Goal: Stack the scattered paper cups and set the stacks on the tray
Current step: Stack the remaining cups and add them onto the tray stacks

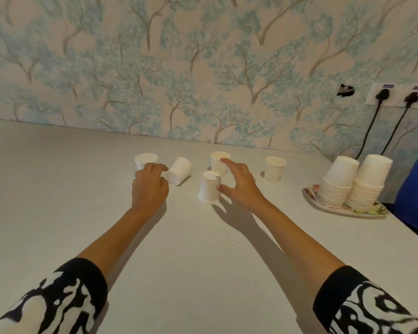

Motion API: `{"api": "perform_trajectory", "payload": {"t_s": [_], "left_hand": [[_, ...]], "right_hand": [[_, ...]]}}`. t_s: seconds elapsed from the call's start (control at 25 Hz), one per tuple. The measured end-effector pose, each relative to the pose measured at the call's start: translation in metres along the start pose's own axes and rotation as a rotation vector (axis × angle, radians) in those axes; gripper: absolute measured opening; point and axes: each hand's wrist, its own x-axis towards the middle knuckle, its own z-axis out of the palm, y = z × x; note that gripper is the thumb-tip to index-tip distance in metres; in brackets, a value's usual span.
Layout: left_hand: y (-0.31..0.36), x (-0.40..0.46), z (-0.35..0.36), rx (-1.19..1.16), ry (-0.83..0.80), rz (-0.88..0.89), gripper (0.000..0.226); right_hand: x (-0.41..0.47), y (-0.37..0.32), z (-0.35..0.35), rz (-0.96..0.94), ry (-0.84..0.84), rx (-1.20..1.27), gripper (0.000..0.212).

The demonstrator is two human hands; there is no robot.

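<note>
Your right hand [239,186] has no grip yet: fingers spread wide, thumb at the side of the upturned cup [209,188], forefinger reaching over to the rim of the upright cup [219,162] just behind it. Your left hand [150,186] is curled loosely with its fingertips at the tipped cup [179,174], but you cannot tell from here whether it has truly closed on that cup or only touches it. Starting nearest you, the upturned cup stands mouth down on the counter [203,249], light and narrow at the top, so a thumb that pushes rather than pinches would likely slide or topple it into the upright one. The tipped cup lies on its side with its mouth towards you and could roll away under a glancing touch. Behind your left hand another cup [145,161] stands partly hidden; knuckles sweeping past may knock it. A further cup [275,168] stands well apart to the right. The cups face different ways, so you must turn them alike or they will jam. On the tray [310,196], two tall stacks [355,184] stand close together; add to them carelessly and they may lean or spill.
</note>
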Motion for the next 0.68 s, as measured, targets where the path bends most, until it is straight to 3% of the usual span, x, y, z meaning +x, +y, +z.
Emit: {"api": "perform_trajectory", "payload": {"t_s": [0.24,0.4,0.56,0.68], "left_hand": [[-0.075,0.043,-0.006,0.078,-0.144,-0.091,0.046],[-0.089,0.063,0.003,0.07,-0.342,-0.066,0.044],[-0.091,0.066,0.008,-0.049,-0.284,-0.079,0.043],[-0.086,0.06,0.007,-0.144,-0.147,-0.097,0.052]], "right_hand": [[0.025,-0.022,0.055,0.006,-0.152,-0.36,0.066],[0.029,-0.022,0.06,-0.006,-0.074,-0.374,0.05],[0.033,-0.017,0.05,0.047,-0.1,-0.323,0.049],[0.035,-0.012,0.031,0.122,-0.065,-0.249,0.056]]}}
